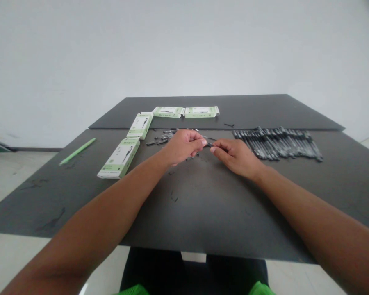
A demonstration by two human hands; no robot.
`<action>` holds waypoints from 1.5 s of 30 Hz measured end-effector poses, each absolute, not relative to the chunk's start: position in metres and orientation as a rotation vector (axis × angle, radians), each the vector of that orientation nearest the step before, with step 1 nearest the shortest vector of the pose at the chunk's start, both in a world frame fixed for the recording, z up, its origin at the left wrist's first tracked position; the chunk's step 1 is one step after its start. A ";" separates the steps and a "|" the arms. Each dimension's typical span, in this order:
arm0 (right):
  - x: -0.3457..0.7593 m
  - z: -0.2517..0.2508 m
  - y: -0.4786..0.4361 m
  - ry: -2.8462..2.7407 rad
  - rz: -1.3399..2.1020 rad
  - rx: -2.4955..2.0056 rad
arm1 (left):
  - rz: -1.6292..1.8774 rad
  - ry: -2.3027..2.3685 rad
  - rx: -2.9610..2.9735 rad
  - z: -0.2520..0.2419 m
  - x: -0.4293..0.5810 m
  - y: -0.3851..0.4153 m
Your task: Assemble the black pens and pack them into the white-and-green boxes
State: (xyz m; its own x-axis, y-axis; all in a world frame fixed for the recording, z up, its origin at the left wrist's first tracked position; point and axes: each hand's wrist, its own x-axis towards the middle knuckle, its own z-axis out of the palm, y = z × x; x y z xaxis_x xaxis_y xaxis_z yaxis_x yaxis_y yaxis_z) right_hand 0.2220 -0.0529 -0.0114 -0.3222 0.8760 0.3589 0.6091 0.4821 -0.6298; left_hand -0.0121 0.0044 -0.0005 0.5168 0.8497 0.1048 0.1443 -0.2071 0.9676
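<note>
My left hand (184, 145) and my right hand (233, 155) meet over the middle of the dark table (203, 205). Both are closed in a pinch on a thin black pen (209, 142) held between them, its far end sticking out past my left fingers. A few loose black pens and pen parts (162, 137) lie just behind my left hand. A long row of several black pens (276, 142) lies to the right of my right hand.
Two green-and-white boxes (119, 157) (140, 124) lie at the left, two more (169, 111) (202, 111) at the back. A green pen (77, 151) rests near the table's left edge. A small black part (229, 124) lies alone behind the pens.
</note>
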 end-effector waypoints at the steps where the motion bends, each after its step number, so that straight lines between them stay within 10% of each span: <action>1: 0.222 -0.011 -0.053 -2.051 0.506 -1.219 | 0.815 0.850 1.677 0.000 -0.012 0.004; 45: 0.228 -0.022 -0.045 -1.704 0.329 -1.340 | 0.494 0.793 2.719 -0.026 -0.026 0.022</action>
State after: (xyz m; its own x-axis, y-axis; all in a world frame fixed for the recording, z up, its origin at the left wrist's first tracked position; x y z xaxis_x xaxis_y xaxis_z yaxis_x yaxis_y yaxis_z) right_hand 0.2277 -0.0452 -0.0223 0.0088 0.8736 0.4865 0.6298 0.3731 -0.6813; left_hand -0.0257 0.0221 -0.0261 0.7924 0.5579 0.2468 0.4674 -0.8152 0.3420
